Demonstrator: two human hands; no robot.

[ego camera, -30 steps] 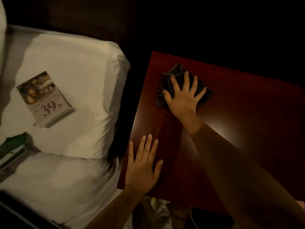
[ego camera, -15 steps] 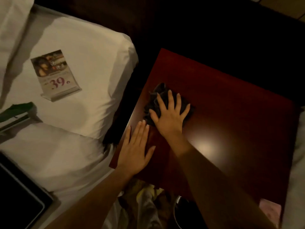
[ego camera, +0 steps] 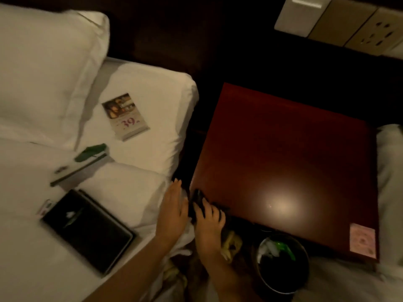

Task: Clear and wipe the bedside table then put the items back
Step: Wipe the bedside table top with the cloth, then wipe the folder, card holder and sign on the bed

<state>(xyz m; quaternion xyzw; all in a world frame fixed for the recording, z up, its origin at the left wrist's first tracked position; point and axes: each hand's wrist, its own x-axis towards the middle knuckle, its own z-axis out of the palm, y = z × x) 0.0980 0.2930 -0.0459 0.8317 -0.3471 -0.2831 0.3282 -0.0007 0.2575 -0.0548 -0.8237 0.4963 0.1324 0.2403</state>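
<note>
A: Where does the dark cloth lie from the grip?

B: Under the right hand, at the near left corner of the bedside table, about seven o'clock from the tabletop's centre. The fingers are curled down over the cloth, pressing it; whether they pinch it or merely press it, I cannot tell.

A: And the left hand?

B: Flat, fingers straight and together, holding nothing, just off the table's left edge at nine o'clock of the right hand, beside the cloth.

A: The cloth's look?

B: Bunched, nearly black, its long run pointing toward eleven o'clock. Much is hidden by the fingers.

A: What waits to go back?

B: On the bed: a tent card marked 39, a black folder and a green-printed notepad, all at nine to ten o'clock, nearer the left hand. I judge the wiping almost finished.
</note>
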